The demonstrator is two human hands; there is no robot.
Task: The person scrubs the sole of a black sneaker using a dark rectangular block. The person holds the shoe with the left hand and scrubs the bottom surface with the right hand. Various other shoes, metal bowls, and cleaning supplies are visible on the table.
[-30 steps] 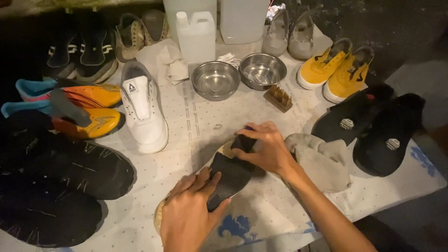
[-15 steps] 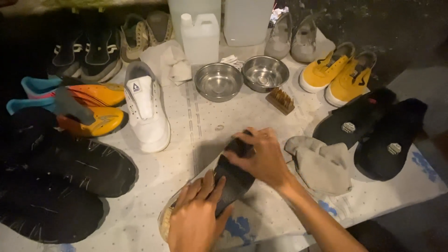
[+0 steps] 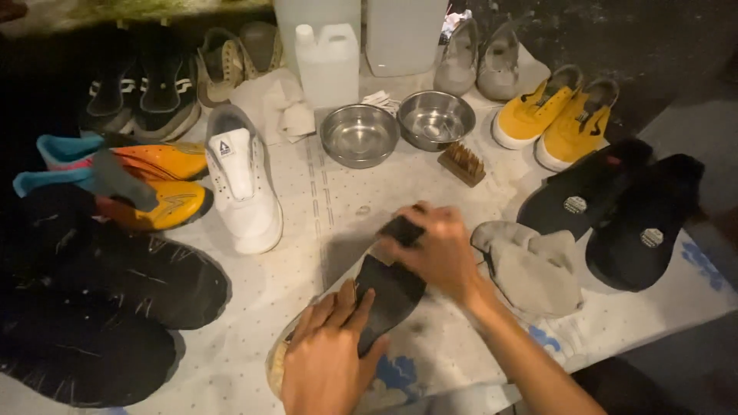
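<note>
A shoe lies upside down in front of me, its dark sole (image 3: 388, 296) facing up and a pale edge showing at the near end. My left hand (image 3: 327, 361) presses flat on the heel end of the sole. At the toe end my right hand (image 3: 434, 250) is closed over a small dark object (image 3: 401, 229); what that object is I cannot tell. Both rest on a pale dotted sheet (image 3: 330, 207) spread over the ground.
A white sneaker (image 3: 242, 184), orange shoes (image 3: 154, 180) and black shoes (image 3: 115, 273) lie left. Two steel bowls (image 3: 359, 134), a wooden brush (image 3: 461, 163) and a white jug (image 3: 328, 65) stand behind. Yellow shoes (image 3: 553, 115), black slip-ons (image 3: 615, 204) and a grey cloth (image 3: 534, 265) lie right.
My right hand has slid a little along the toe end of the sole, and my left hand has shifted further onto the heel. The view has drifted slightly.
</note>
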